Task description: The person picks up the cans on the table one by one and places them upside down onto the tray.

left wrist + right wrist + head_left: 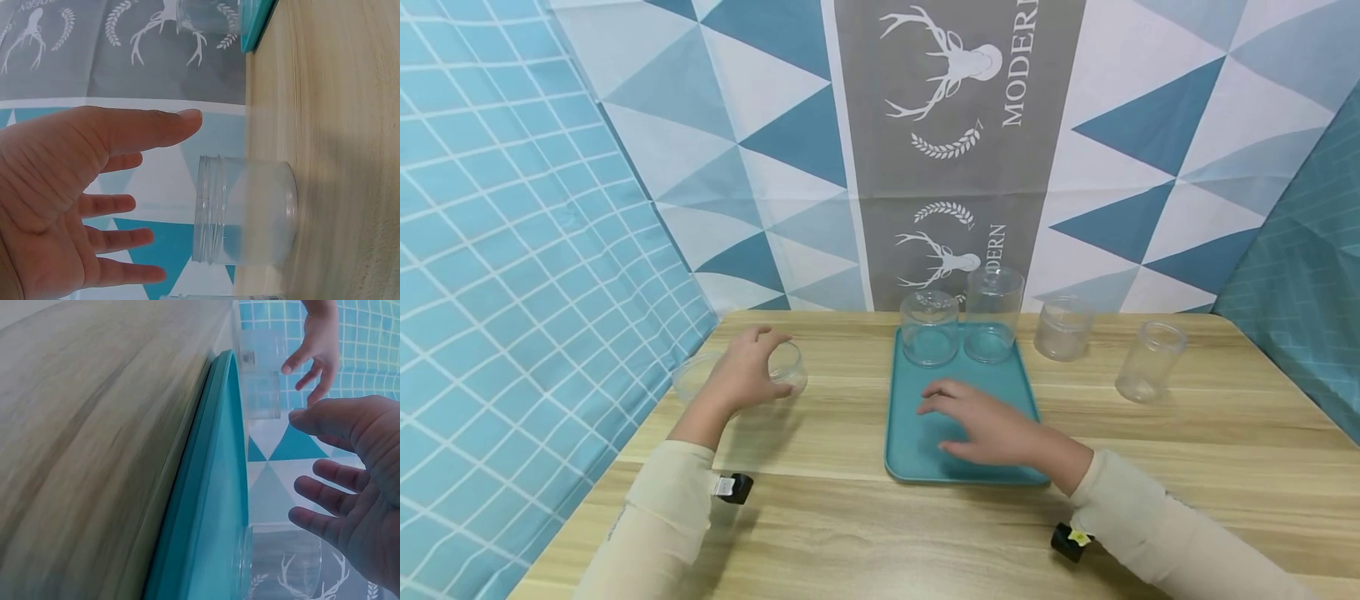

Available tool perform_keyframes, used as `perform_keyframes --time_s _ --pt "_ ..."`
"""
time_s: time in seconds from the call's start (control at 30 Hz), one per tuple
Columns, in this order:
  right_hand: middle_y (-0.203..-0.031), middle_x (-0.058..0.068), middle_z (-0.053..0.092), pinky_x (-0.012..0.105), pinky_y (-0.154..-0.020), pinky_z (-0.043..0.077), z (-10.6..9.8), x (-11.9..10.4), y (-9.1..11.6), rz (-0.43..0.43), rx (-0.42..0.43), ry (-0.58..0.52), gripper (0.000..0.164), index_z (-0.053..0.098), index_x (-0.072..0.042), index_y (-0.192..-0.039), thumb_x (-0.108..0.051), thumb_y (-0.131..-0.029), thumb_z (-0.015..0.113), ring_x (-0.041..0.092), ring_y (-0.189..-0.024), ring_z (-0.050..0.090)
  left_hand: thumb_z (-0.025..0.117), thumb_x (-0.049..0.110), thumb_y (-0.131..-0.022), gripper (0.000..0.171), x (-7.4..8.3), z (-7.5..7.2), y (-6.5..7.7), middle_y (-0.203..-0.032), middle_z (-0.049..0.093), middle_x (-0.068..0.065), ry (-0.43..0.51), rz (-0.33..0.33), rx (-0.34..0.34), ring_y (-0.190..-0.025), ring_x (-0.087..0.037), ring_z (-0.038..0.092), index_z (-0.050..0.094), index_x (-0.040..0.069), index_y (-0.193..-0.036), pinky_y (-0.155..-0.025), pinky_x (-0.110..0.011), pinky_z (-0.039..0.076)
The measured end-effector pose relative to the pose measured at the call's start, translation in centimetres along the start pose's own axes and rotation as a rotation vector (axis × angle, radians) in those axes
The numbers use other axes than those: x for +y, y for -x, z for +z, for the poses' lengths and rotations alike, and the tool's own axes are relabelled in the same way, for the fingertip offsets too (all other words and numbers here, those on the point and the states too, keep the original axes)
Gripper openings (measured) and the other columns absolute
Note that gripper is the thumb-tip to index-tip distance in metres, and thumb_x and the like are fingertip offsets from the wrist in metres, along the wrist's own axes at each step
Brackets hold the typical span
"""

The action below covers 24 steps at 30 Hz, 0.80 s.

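My left hand (743, 372) reaches over the left side of the table, fingers spread around a gap. A clear, short, wide jar (790, 372) stands beside its fingers. In the left wrist view that jar (247, 209) shows a threaded rim, apart from the thumb and fingertips. Another clear container (692, 377) is partly hidden behind the left wrist. Above the front of a teal tray (917, 467) hovers my right hand (992, 427), fingers loosely bent and holding nothing. At the tray's back stand a short clear jar (929, 333) and a taller one (992, 312).
Right of the tray are a short clear jar (1064, 333) and a slimmer clear jar (1150, 367), which leans in this view. Patterned cloth (760, 133) hangs behind the wooden table (820, 533), with blue checked cloth (497, 250) along the left side.
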State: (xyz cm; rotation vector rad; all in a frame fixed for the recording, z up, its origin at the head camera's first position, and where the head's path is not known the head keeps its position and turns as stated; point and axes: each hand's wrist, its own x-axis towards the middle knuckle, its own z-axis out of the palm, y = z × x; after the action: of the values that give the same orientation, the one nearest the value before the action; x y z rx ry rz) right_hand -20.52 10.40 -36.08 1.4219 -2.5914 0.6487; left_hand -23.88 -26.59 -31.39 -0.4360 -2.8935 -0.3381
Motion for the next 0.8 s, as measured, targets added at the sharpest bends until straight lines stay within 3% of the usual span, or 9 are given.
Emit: perform_keyframes --time_s 0.8 --pt "-0.145 0.017 0.041 0.045 -0.102 0.044 1.8 -0.5 -2.4 0.025 -0.086 -0.068 0.058 0.053 -0.008 -0.137 -0.017 -0.085 0.077 0.031 -0.130 0.044 0.088 0.024 -0.067 0.085 -1.5 0.9 -2.4 -0.145 0.032 -0.034 0.003 -0.068 -0.133 -0.131 -0.054 0.032 0.050 0.002 -0.139 -0.102 -0.066 0.033"
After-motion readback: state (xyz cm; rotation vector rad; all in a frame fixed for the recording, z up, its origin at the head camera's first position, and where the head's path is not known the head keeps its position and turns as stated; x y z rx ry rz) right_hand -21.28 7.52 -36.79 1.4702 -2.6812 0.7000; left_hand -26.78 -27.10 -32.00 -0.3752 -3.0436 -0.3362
